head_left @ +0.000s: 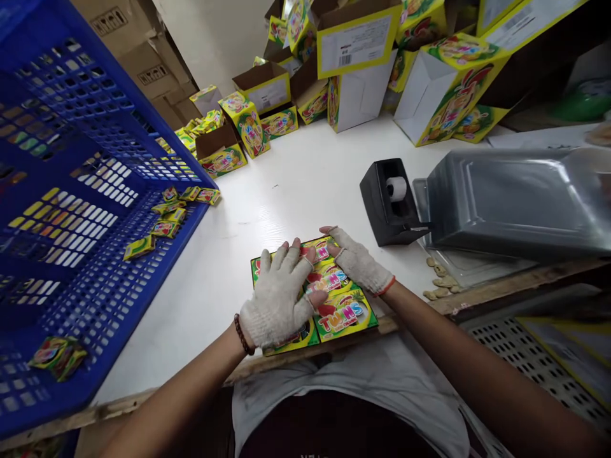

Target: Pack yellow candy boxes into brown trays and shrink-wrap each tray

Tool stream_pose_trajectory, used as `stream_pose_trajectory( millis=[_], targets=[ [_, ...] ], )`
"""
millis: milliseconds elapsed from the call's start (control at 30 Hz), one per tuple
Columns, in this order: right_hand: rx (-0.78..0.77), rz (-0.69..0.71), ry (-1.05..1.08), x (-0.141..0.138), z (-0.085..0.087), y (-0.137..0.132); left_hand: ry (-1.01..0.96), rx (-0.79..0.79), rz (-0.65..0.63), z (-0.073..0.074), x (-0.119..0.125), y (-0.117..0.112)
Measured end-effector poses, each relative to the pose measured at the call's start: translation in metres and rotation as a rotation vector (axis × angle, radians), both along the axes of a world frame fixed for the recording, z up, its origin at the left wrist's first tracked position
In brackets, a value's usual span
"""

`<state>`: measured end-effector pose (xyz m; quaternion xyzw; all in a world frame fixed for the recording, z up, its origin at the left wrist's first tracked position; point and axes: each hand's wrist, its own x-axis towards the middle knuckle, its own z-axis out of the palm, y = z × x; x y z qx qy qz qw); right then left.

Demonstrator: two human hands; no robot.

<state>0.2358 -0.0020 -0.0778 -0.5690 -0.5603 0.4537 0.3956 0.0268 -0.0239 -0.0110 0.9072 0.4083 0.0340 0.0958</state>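
Observation:
Several small green and yellow TWINS packs point(341, 313) lie side by side in a flat block at the front edge of the white table. My left hand point(281, 296), in a pale knitted glove with bare fingertips, is spread flat over the left part of the block, covering some packs. At the block's far right corner is my right hand point(358, 261), gloved the same way. Its thumb touches the top near the far edge, and its fingers reach along that corner, apart from the thumb. The undersides of both hands are hidden.
A blue plastic crate point(157, 267) with a few small packs inside stands tilted at left. At right are a black tape dispenser point(382, 203), a clear plastic container point(515, 197) and some peanuts point(442, 280). Printed cartons point(245, 124) line the back.

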Motion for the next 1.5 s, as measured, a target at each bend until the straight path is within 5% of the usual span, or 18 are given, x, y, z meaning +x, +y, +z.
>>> stream_pose_trajectory(
  millis=[300, 400, 500, 567, 633, 767, 1100, 1500],
  targets=[
    [0.093, -0.092, -0.093, -0.009, 0.000, -0.006, 0.124, 0.080, -0.058, -0.002, -0.002, -0.037],
    [0.335, -0.211, -0.295, 0.016, 0.018, -0.019, 0.099, 0.056, -0.155, -0.009, -0.009, -0.048],
    [0.536, -0.358, -0.546, 0.072, 0.049, -0.036, 0.109, 0.055, -0.168, -0.020, -0.014, -0.058],
    [0.464, -0.540, -0.699, 0.115, 0.067, -0.041, 0.119, 0.059, -0.180, -0.026, -0.016, -0.058],
    [0.192, -0.637, -0.748, 0.153, 0.079, -0.040, 0.121, 0.053, -0.221, -0.028, -0.017, -0.054],
    [-0.143, -0.515, -0.692, 0.189, 0.081, -0.027, 0.128, 0.059, -0.269, -0.028, -0.019, -0.046],
    [-0.200, -0.357, -0.722, 0.212, 0.060, -0.014, 0.164, 0.012, -0.241, -0.017, -0.014, -0.050],
    [-0.343, -0.397, -0.628, 0.202, 0.073, -0.011, 0.154, -0.023, -0.254, -0.012, -0.012, -0.047]
  ],
)
